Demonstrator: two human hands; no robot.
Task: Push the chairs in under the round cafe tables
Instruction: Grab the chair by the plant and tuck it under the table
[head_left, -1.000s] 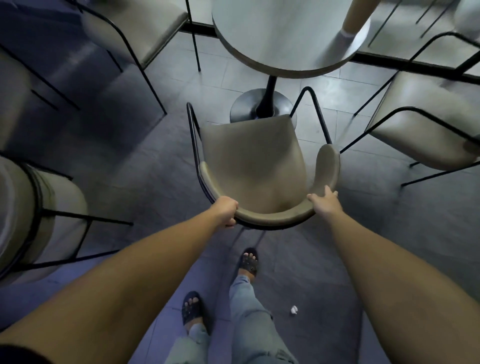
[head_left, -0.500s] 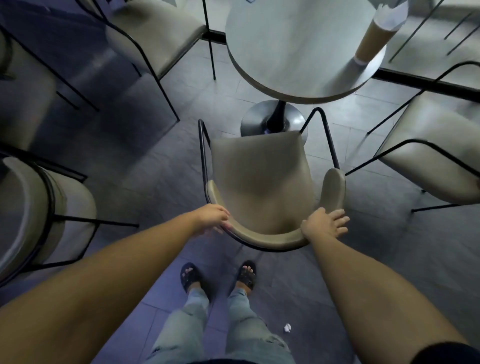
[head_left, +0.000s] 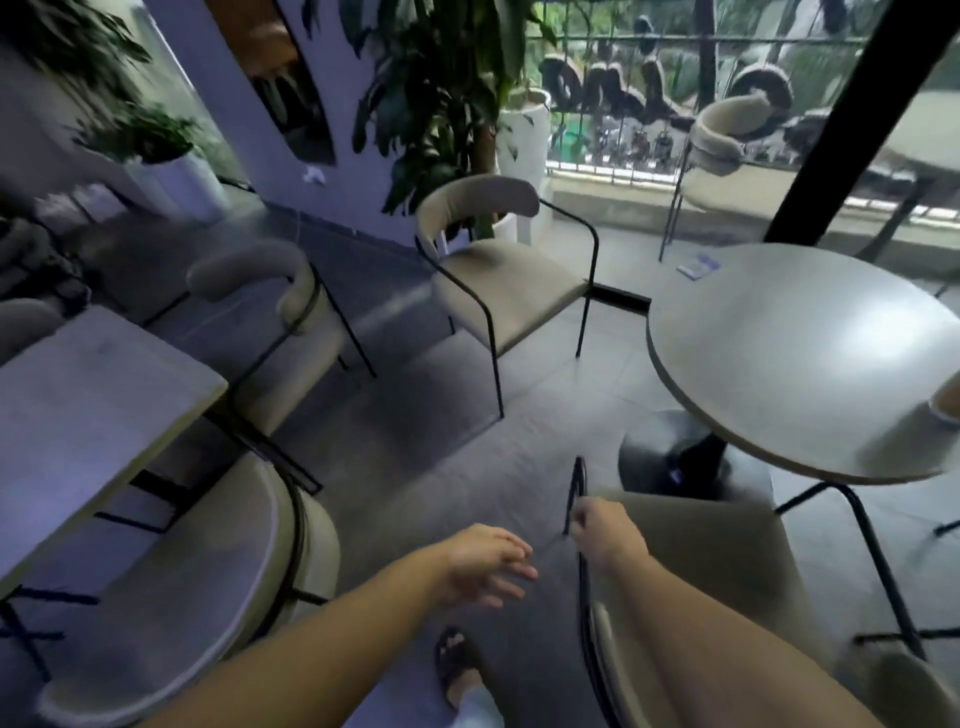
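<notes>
The beige chair (head_left: 727, 561) with a black metal frame stands at lower right, its seat front close to the black pedestal base (head_left: 654, 452) of the round cafe table (head_left: 779, 364). My right hand (head_left: 608, 530) reaches across the chair's curved back, fingers curled at the black rail on its left side; blur hides the exact grip. My left hand (head_left: 488, 564) hangs free over the floor left of the chair, fingers apart. A second beige chair (head_left: 509, 291) stands away from the round table, to its left.
A square-cornered table (head_left: 78, 415) fills the left, with two beige chairs (head_left: 208, 561) (head_left: 280, 332) at it. Potted plants (head_left: 176, 176) and a railing line the back. A cup (head_left: 948, 400) sits at the round table's right edge. Bare floor lies ahead.
My view swung up and left. Both hands left the chair's back: the left is free in the air, the right has shifted to the chair's left rail.
</notes>
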